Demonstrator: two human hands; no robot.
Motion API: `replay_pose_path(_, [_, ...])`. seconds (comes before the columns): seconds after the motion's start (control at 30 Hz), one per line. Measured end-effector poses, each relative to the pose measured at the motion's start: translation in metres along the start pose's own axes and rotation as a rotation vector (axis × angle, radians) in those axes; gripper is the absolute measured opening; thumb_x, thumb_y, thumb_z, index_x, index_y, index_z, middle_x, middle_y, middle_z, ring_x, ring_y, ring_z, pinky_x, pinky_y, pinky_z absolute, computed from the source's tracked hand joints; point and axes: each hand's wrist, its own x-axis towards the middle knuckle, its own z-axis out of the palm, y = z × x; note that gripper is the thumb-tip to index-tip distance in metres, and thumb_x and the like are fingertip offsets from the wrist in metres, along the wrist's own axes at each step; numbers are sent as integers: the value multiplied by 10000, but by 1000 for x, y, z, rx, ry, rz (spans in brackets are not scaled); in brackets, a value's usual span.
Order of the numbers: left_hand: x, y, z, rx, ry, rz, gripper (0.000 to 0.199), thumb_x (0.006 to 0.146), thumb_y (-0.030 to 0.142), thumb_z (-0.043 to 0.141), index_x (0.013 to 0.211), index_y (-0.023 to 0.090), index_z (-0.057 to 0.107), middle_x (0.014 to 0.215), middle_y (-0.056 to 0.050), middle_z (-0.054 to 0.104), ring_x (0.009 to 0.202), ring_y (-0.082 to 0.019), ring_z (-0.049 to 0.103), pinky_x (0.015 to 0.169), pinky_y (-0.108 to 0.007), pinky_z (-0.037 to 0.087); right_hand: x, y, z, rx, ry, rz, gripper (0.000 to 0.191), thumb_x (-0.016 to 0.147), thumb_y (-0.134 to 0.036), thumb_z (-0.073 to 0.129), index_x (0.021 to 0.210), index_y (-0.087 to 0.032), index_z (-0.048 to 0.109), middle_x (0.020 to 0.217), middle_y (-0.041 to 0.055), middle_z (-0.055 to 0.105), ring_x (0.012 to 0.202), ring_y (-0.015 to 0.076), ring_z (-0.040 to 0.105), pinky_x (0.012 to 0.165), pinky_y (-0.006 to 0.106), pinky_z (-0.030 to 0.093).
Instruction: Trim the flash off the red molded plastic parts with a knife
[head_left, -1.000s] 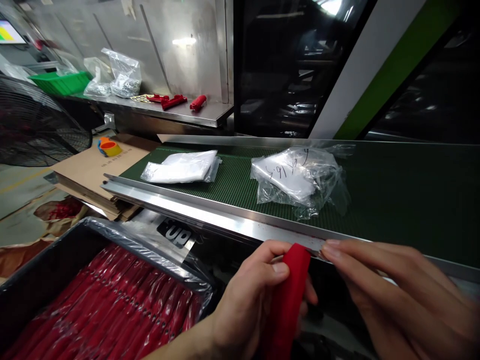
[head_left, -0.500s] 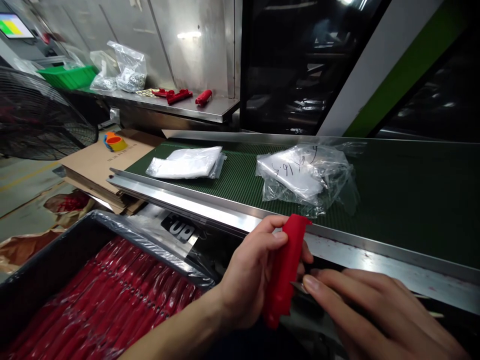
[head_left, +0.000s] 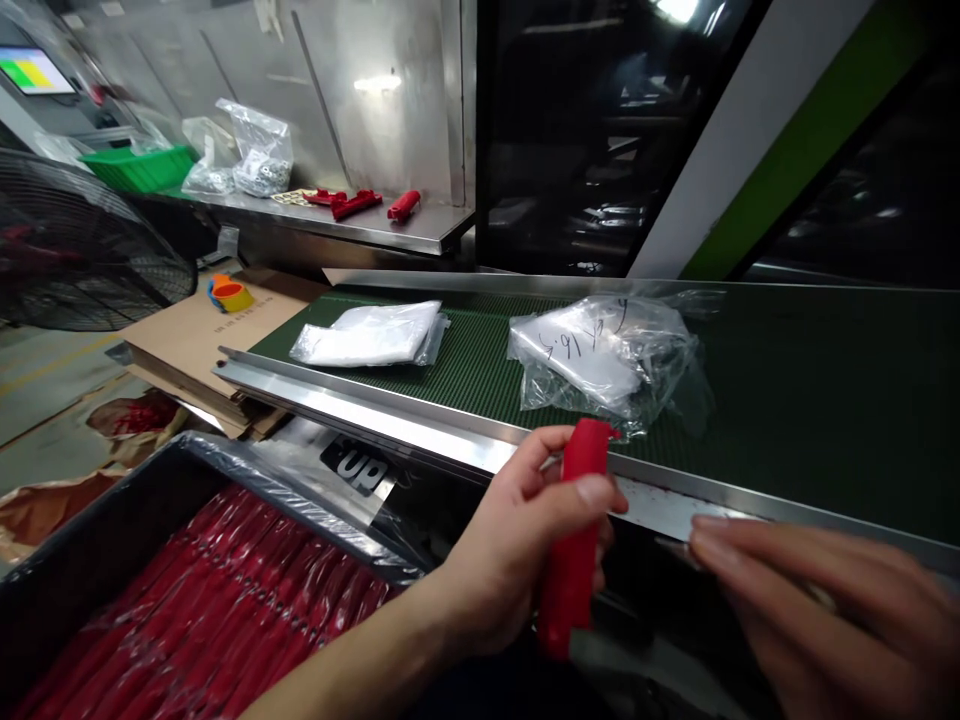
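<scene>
My left hand (head_left: 517,545) is wrapped round a long red plastic part (head_left: 576,560), with the thumb pressed across its front. The part stands nearly upright, a small tab jutting from its top. To the right of it, apart from the part, my right hand (head_left: 817,610) pinches a thin metal blade (head_left: 679,548) between thumb and fingers. Only the blade's tip shows clearly; motion smears this hand. Below and left, a dark crate (head_left: 202,445) lined with clear plastic holds rows of similar red parts (head_left: 225,600).
Behind my hands runs a green conveyor belt (head_left: 480,370) with a metal edge (head_left: 390,415). A folded white bag (head_left: 367,335) and a crumpled clear bag (head_left: 607,355) lie on it. Flat cardboard (head_left: 217,325), a fan (head_left: 82,245) and a metal shelf (head_left: 420,235) stand beyond.
My right hand has drawn the blade away from the red part, to the right. My left thumb has moved down and across the part. The view has tilted slightly.
</scene>
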Motion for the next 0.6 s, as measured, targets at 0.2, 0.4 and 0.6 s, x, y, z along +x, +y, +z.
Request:
replay_pose_path(0.2, [-15, -9, 0, 129, -81, 45, 425, 793, 233, 766, 1121, 220, 496, 879, 5, 574, 573, -14, 511, 533, -131, 397, 23, -2, -7, -80, 83, 48, 491, 891, -83, 544, 1355, -240, 554, 1213, 88, 606, 1055, 246, 593, 844, 386, 473])
replay_pose_path(0.4, [-20, -10, 5, 93, -91, 69, 352, 799, 183, 754, 1066, 197, 525, 827, 7, 574, 591, -14, 497, 570, -137, 383, 29, -20, -4, -54, 83, 154, 452, 870, -25, 556, 1268, -230, 620, 1189, 83, 615, 1028, 251, 596, 816, 415, 468])
replay_pose_path(0.6, [-25, -11, 8, 65, -63, 63, 352, 797, 209, 760, 1043, 170, 512, 799, 2, 548, 642, -33, 473, 562, -131, 356, 27, -18, -8, -48, 70, 135, 482, 868, -30, 566, 1302, -237, 596, 1216, 78, 603, 1060, 260, 580, 822, 416, 471])
